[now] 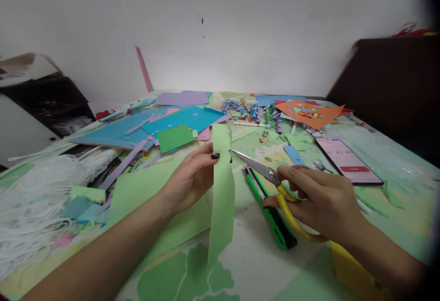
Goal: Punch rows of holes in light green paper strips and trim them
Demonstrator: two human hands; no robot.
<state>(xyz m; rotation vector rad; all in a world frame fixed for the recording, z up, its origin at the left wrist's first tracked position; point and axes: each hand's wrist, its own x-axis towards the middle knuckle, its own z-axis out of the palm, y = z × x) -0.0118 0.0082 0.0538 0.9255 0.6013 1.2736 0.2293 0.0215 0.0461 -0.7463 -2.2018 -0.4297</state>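
Strip of light green paper (222,195) stands between the two hands, its long axis running roughly upright, from above the left hand (190,177) to well below its fingertips. The left hand is the nearer one, pinched nearly closed on the strip's left edge at the upper part: thumb with a dark nail on the facing side, the other fingers passing behind the paper. Below that grip the strip hangs free with a slight bow.

To the strip's right, the right hand (318,200) is curled around the yellow handles of a pair of scissors (272,175), thumb under and fingers over. The blades point away from that hand, up and to the left, slantwise across the strip's long axis — their tip at the right edge, about level with the left thumb. Whether the tip touches the paper or stops just short is hard to tell from this angle; the blades look nearly together.

Below and left of the right hand, a green box cutter (272,216) lies on the patterned tablecloth (250,264), slanting toward the strip. Under the left forearm rests a larger light green sheet (137,191), with tangled white cord (30,214) farther left; beyond the right hand lies a phone (347,161).
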